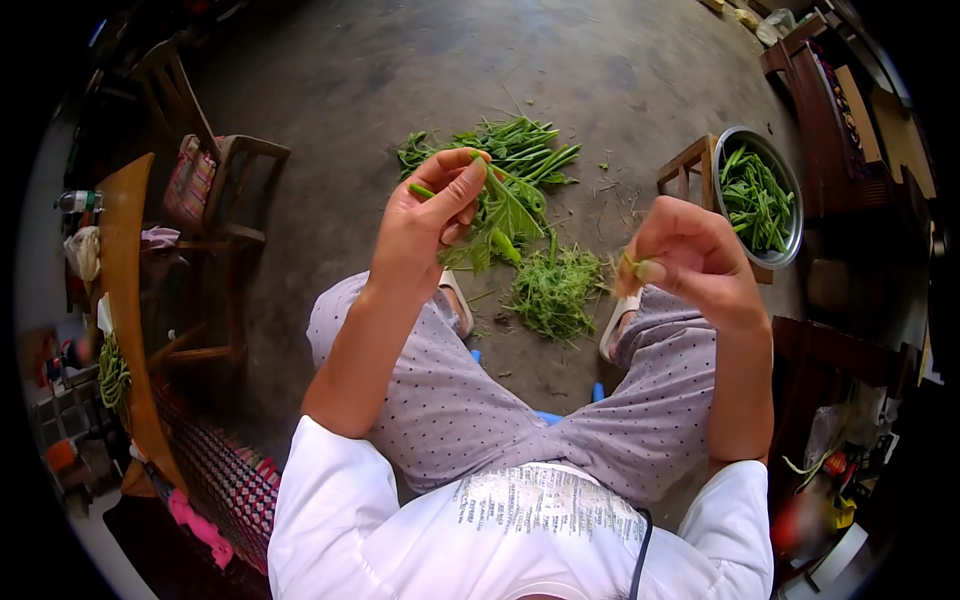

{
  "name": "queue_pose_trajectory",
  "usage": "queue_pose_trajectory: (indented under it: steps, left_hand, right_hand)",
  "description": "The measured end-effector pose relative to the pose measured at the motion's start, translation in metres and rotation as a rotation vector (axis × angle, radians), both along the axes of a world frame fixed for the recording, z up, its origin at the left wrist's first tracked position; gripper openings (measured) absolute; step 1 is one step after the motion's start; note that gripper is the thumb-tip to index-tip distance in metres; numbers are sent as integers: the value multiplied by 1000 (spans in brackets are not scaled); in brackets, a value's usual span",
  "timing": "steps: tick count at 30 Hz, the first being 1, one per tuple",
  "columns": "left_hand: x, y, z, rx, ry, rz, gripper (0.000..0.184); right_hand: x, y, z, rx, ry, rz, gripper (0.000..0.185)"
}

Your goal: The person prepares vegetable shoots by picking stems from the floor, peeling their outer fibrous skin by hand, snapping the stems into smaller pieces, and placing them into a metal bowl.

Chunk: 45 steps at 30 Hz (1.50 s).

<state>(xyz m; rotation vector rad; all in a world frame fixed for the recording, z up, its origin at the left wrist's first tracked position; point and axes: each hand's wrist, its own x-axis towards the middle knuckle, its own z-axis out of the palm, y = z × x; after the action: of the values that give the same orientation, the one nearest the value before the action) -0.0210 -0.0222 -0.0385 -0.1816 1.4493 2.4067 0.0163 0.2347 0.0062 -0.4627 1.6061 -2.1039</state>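
Observation:
My left hand (435, 205) is closed round a leafy green vegetable stem (508, 217), pinching its top between thumb and finger while the leaves hang down. My right hand (695, 260) is raised on the other side, its thumb and finger pinched on a small pale green bit, partly blurred. Beyond my left hand a pile of long green stems (535, 150) lies on the floor. Between my feet sits a heap of thin, curly green trimmings (555, 292). To the right, a metal basin (797, 215) holds cut green stem pieces (755, 200).
The basin rests on a wooden stool (690, 165). A wooden chair (245, 150) with a patterned cloth stands at left, near a wooden table edge (135, 290) bearing a plastic bottle (80, 202). Dark wooden furniture (800, 110) lines the right. Scraps litter the concrete floor (620, 60).

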Motion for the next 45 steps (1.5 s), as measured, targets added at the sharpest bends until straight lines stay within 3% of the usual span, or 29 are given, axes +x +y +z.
queue_pose_trajectory:
  steps: [5,7,9,11,14,18,23,27,29,32,33,35,37,39,41,43,44,45]
  left_hand:
    - [-3,-4,0,-12,59,83,19]
    - [-4,-3,0,-16,67,100,18]
    - [-5,-2,-1,-67,130,101,17]
    - [-6,1,1,-78,117,111,18]
    - [-7,8,-4,-29,70,112,17]
    - [-11,48,19,43,31,-18,17]
    - [-33,149,43,131,76,-224,21]
    - [-58,270,44,449,134,-511,25]
    - [-77,333,11,364,143,-540,35]
    - [-92,380,-45,-198,-123,-629,53]
    - [-95,379,-53,-195,-130,-638,53]
    - [-103,360,-66,-335,123,-601,58]
    - [-119,316,-69,-309,284,-663,53]
    - [-143,258,-85,-411,366,-675,45]
    - [-165,190,-125,-554,359,-525,38]
    - [-178,118,-177,-1289,441,-435,40]
    - [-174,88,-199,-1572,490,-474,39]
    - [-172,61,-226,-1654,445,-564,39]
  right_hand:
    - [-1,16,-6,-104,-33,161,18]
    - [2,4,-5,163,-241,288,20]
    - [9,-13,-15,713,286,327,20]
    - [24,-14,-49,1046,619,265,18]
    - [26,-24,-64,1232,469,469,20]
    - [41,-32,-96,1267,447,473,15]
    - [58,-26,-102,1320,611,475,11]
    - [62,-21,-119,1251,580,403,7]
    - [64,-17,-122,1255,523,374,7]
    - [64,-15,-125,1322,514,341,7]
    - [61,-13,-125,1323,502,340,7]
    - [53,-9,-120,1292,387,417,9]
    - [47,2,-112,1282,357,474,12]
    - [46,6,-122,1324,411,486,19]
    - [44,4,-128,1525,436,526,30]
    - [52,5,-137,1709,746,230,36]
    - [51,1,-138,1688,709,254,38]
    - [47,-2,-137,1673,669,280,40]
